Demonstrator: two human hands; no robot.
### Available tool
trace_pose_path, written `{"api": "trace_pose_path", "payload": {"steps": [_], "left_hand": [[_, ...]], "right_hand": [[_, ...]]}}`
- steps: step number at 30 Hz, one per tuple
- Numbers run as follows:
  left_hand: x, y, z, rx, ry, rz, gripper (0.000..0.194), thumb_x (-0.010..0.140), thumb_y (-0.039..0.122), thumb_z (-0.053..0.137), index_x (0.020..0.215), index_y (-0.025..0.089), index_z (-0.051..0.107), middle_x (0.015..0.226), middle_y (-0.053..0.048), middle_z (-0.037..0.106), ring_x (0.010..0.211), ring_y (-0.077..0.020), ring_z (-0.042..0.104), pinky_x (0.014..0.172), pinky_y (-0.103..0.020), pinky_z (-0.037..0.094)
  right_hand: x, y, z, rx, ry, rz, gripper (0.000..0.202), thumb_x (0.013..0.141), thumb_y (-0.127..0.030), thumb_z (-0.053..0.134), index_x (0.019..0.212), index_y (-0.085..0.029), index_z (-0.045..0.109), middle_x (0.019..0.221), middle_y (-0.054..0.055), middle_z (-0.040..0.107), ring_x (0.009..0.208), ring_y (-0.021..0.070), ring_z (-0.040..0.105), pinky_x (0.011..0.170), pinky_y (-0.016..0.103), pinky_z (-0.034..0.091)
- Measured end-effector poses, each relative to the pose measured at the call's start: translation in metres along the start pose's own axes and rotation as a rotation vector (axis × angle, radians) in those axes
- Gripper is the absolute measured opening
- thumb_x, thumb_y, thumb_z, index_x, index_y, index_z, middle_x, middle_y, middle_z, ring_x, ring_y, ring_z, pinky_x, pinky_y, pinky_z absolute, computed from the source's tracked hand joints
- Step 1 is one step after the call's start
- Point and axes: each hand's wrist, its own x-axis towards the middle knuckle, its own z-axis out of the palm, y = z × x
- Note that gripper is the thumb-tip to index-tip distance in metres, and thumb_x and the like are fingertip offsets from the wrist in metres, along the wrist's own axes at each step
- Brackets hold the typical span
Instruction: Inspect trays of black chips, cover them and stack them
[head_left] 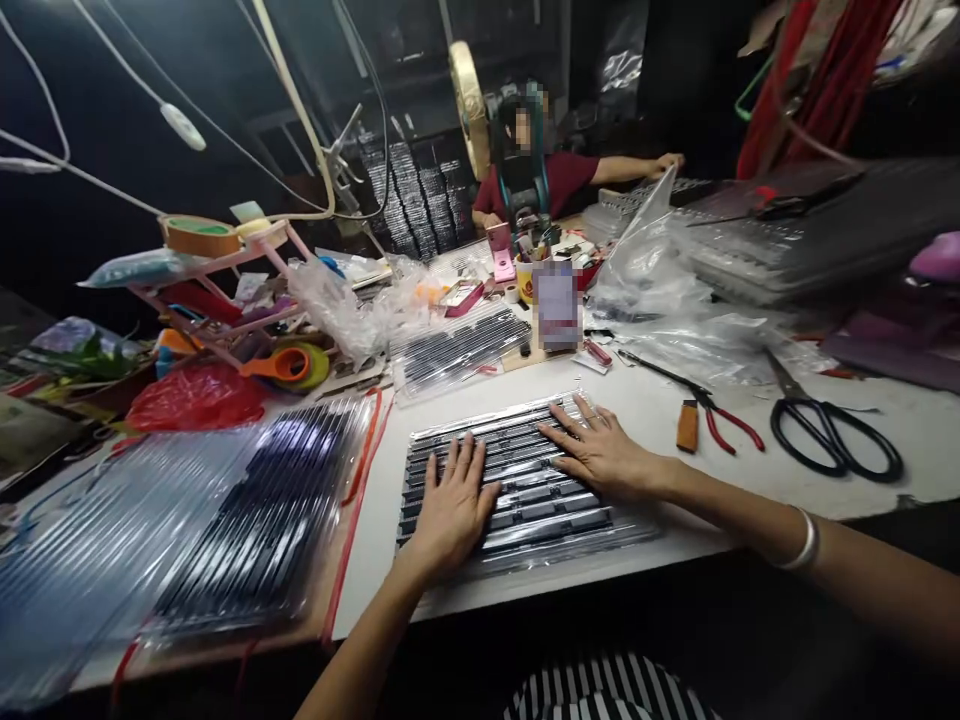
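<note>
A clear plastic tray [517, 555] with rows of dark, narrow parts lies on the white table in front of me. Flat on its left part rests my left hand [454, 505], fingers stretched out and apart. My right hand [600, 450] lies over the tray's upper right part, its fingers also spread. Neither hand grips anything. Under the palms and fingers some rows are hidden. What the dark parts are, I cannot make out; they look like slim black strips with small ridges.
More ridged trays [277, 510] lie at the left beside a red cord. Another filled tray [465, 345] lies behind. Right of me are black scissors [836, 435], red-handled pliers [724, 420] and an orange-brown block [687, 426]. A person [551, 175] sits across the table.
</note>
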Motion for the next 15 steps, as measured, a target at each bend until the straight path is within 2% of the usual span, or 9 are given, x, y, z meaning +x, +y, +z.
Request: {"api": "trace_pose_path", "payload": {"steps": [3, 6, 8, 11, 15], "left_hand": [[0.013, 0.014, -0.002, 0.043, -0.040, 0.180, 0.061, 0.094, 0.051, 0.022, 0.147, 0.021, 0.015, 0.154, -0.003, 0.009, 0.142, -0.0246, 0.004, 0.112, -0.054, 0.005], [0.015, 0.013, -0.004, 0.038, -0.032, 0.271, 0.057, 0.094, 0.052, 0.019, 0.146, 0.028, 0.016, 0.154, 0.000, 0.012, 0.142, -0.0249, 0.006, 0.112, -0.056, 0.008], [0.013, 0.012, -0.003, 0.042, -0.017, 0.272, 0.056, 0.094, 0.052, 0.020, 0.145, 0.029, 0.020, 0.154, 0.000, 0.016, 0.142, -0.0254, 0.009, 0.112, -0.056, 0.012], [0.012, 0.013, -0.001, 0.066, 0.005, 0.253, 0.059, 0.093, 0.053, 0.022, 0.145, 0.024, 0.025, 0.153, -0.004, 0.019, 0.141, -0.0265, 0.011, 0.112, -0.052, 0.016], [0.011, 0.017, 0.004, 0.111, 0.023, 0.247, 0.064, 0.093, 0.053, 0.022, 0.146, 0.018, 0.022, 0.153, -0.010, 0.016, 0.141, -0.0270, 0.009, 0.112, -0.052, 0.015]], "right_hand": [[-0.003, -0.001, -0.001, 0.014, 0.010, -0.004, 0.059, 0.092, -0.057, 0.028, 0.145, -0.029, 0.029, 0.155, 0.007, 0.013, 0.140, 0.0377, 0.004, 0.107, 0.059, 0.020], [-0.008, -0.003, 0.003, 0.025, 0.022, -0.003, 0.065, 0.091, -0.059, 0.030, 0.145, -0.023, 0.029, 0.154, 0.010, 0.012, 0.139, 0.0395, 0.002, 0.106, 0.062, 0.018], [-0.011, -0.003, 0.003, 0.040, 0.010, -0.028, 0.072, 0.088, -0.064, 0.030, 0.146, -0.021, 0.026, 0.154, 0.012, 0.010, 0.139, 0.0405, 0.000, 0.105, 0.065, 0.016], [-0.011, -0.003, -0.003, 0.050, -0.028, -0.069, 0.075, 0.087, -0.066, 0.030, 0.146, -0.020, 0.025, 0.154, 0.013, 0.010, 0.139, 0.0408, 0.000, 0.104, 0.068, 0.013], [-0.012, -0.018, -0.011, 0.048, 0.000, -0.129, 0.076, 0.087, -0.066, 0.032, 0.146, -0.020, 0.022, 0.153, 0.013, 0.013, 0.140, 0.0365, 0.005, 0.106, 0.065, 0.006]]}}
